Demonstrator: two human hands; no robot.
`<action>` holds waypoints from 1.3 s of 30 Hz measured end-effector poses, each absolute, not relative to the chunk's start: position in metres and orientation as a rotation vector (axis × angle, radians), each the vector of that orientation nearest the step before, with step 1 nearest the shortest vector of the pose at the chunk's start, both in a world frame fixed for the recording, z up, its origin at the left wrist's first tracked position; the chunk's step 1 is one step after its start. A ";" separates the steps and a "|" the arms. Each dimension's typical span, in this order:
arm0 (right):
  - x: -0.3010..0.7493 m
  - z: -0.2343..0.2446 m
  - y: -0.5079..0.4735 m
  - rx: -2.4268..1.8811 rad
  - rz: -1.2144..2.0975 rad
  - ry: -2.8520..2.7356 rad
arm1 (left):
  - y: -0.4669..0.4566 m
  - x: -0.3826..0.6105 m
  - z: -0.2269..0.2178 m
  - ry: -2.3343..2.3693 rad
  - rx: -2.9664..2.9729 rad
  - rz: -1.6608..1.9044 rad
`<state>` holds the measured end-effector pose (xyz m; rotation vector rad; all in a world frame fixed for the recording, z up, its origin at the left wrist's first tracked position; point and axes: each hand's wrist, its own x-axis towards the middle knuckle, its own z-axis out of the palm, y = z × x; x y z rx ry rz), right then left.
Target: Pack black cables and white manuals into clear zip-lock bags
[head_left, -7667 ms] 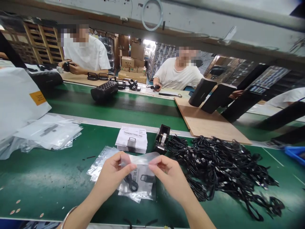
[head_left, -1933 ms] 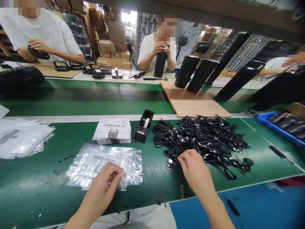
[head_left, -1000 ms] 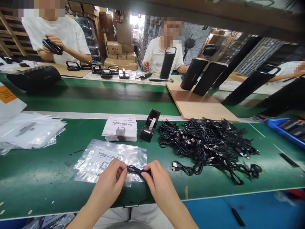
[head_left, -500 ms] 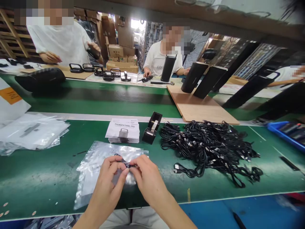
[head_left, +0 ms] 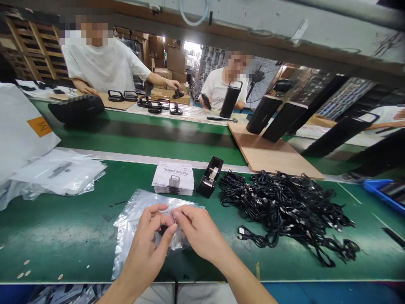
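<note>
My left hand (head_left: 151, 240) and my right hand (head_left: 198, 231) meet over a clear plastic bag (head_left: 131, 226) on the green table (head_left: 63, 236). Both hands pinch the bag's top edge, fingers closed on the plastic. A dark cable bundle shows faintly inside the bag beneath my fingers. More clear bags lie stacked under it. A big heap of black cables (head_left: 284, 211) lies to the right of my right hand. A stack of white booklets (head_left: 173, 178) and a black tape dispenser (head_left: 209, 183) stand just behind the bag.
A pile of clear bags (head_left: 60, 173) and a large white bag (head_left: 22, 126) lie at the left. A wooden board (head_left: 268, 154) bears black speakers (head_left: 262, 115). Across the conveyor belt (head_left: 142, 133) two people in white shirts work. A blue tray (head_left: 384, 194) sits far right.
My right hand took a coiled cable from the heap and brought it to the bag. The cable has gone into the bag, and both hands now pinch its top edge.
</note>
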<state>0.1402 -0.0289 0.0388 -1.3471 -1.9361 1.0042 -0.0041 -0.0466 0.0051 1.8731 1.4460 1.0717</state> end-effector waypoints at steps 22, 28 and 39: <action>0.137 0.159 0.019 -0.769 0.774 -2.281 | 0.012 -0.053 0.054 0.903 1.103 1.111; 0.140 0.047 -0.019 -1.133 1.054 -1.917 | 0.009 -0.075 0.053 1.011 1.062 1.200; 0.149 0.017 -0.038 -1.256 0.877 -1.815 | -0.011 -0.048 0.042 1.243 1.012 1.312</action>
